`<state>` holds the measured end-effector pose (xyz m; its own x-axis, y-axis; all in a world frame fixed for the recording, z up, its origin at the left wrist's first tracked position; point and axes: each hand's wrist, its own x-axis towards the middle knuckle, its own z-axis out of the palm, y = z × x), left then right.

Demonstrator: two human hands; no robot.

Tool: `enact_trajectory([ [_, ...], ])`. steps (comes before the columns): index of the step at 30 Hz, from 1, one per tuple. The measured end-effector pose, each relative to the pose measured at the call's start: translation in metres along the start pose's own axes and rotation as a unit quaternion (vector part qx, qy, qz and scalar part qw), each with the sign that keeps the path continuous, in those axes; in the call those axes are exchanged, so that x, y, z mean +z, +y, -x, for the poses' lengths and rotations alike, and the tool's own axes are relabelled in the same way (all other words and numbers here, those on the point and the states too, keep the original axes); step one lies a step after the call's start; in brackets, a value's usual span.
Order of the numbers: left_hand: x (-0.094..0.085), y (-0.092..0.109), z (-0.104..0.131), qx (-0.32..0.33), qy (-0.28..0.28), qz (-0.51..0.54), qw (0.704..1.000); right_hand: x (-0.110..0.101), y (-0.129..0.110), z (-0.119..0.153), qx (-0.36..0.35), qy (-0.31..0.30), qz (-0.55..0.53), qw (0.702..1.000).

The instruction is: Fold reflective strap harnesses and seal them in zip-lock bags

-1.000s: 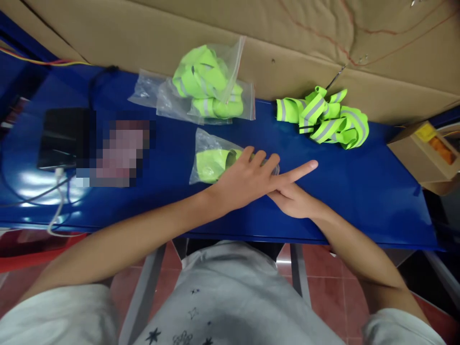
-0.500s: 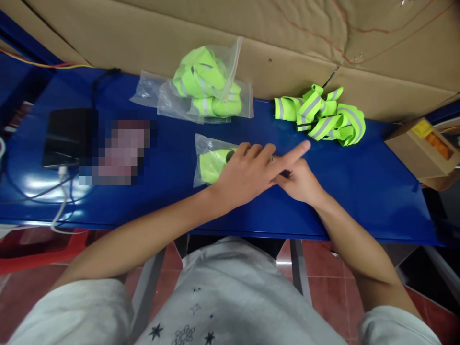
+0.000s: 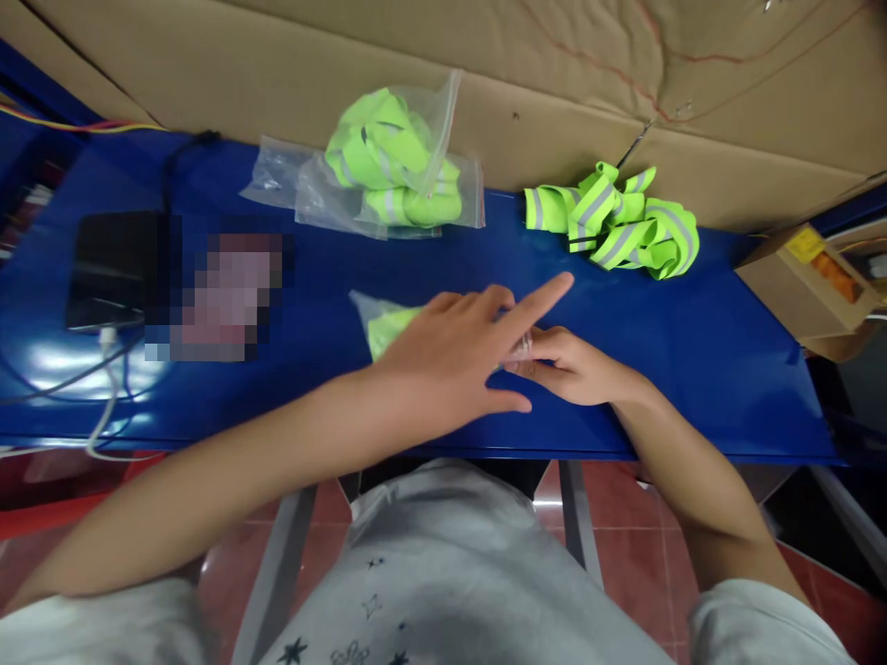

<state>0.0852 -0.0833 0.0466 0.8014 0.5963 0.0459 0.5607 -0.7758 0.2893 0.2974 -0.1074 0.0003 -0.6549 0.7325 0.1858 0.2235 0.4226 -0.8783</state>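
Note:
A clear plastic bag (image 3: 360, 308) holding a neon-yellow reflective strap (image 3: 389, 331) lies on the blue table, mostly covered by my left hand (image 3: 454, 356). That hand is laid flat across the bag, its thumb and index finger stretched apart. At the bag's right end, my right hand (image 3: 580, 367) pinches the clear plastic between thumb and fingers. The middle of the bag is hidden under the left palm.
Bagged neon straps (image 3: 384, 148) lie against the cardboard wall (image 3: 228, 74). Loose reflective straps (image 3: 613, 220) are heaped to their right. A black device (image 3: 115, 268) with a plugged-in cable sits at left, and a cardboard box (image 3: 808, 277) at far right.
My left hand has spread, its thumb now out, and shifted slightly left and toward me. My right hand has moved a little toward me, and the bag has tilted.

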Motion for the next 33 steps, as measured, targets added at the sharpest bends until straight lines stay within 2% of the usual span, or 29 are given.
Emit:
enact_trajectory([
  [2,-0.014,-0.016,-0.001,-0.060,0.002,0.043,0.997,0.001,-0.007,-0.002,-0.024,-0.007,0.023,0.999],
  [3,-0.018,-0.025,-0.003,-0.068,-0.016,0.081,0.994,0.001,-0.010,-0.002,-0.031,-0.015,0.027,0.999],
  [5,-0.018,-0.041,-0.008,-0.047,-0.115,0.209,0.970,0.003,-0.014,-0.001,-0.035,-0.029,0.025,0.999],
  [7,-0.011,-0.053,-0.011,-0.036,-0.203,0.375,0.904,0.004,-0.015,0.000,-0.026,-0.019,0.023,0.999],
  [8,-0.006,-0.058,-0.011,-0.051,-0.211,0.455,0.864,0.004,-0.015,0.001,-0.018,0.005,0.023,1.000],
  [9,-0.001,-0.060,-0.011,-0.080,-0.188,0.526,0.825,0.004,-0.014,0.001,-0.007,0.044,0.023,0.999],
  [12,0.014,-0.064,-0.007,-0.178,-0.052,0.683,0.707,0.001,-0.009,0.003,0.025,0.182,0.041,0.982],
  [14,0.023,-0.064,-0.004,-0.228,0.005,0.745,0.627,0.001,-0.004,0.002,0.037,0.227,0.074,0.970],
  [16,0.031,-0.063,-0.002,-0.258,-0.004,0.782,0.567,0.002,-0.001,0.001,0.040,0.227,0.094,0.968],
  [17,0.034,-0.063,-0.001,-0.264,-0.027,0.791,0.552,0.003,0.001,0.001,0.038,0.223,0.096,0.969],
  [20,0.040,-0.062,0.002,-0.251,-0.126,0.798,0.533,0.004,0.002,0.003,0.030,0.216,0.089,0.972],
  [22,0.041,-0.063,0.005,-0.241,-0.165,0.800,0.524,0.003,0.001,0.004,0.027,0.211,0.084,0.974],
  [25,0.039,-0.063,0.008,-0.248,-0.136,0.807,0.518,0.000,0.001,0.005,0.052,0.214,0.070,0.973],
  [27,0.038,-0.063,0.009,-0.249,-0.093,0.800,0.538,-0.001,0.002,0.003,0.087,0.218,0.053,0.971],
  [31,0.036,-0.061,0.010,-0.225,-0.041,0.753,0.617,0.001,0.004,-0.001,0.165,0.229,-0.037,0.959],
  [33,0.037,-0.060,0.009,-0.201,-0.032,0.749,0.630,0.001,0.004,-0.003,0.198,0.241,-0.102,0.945],
])
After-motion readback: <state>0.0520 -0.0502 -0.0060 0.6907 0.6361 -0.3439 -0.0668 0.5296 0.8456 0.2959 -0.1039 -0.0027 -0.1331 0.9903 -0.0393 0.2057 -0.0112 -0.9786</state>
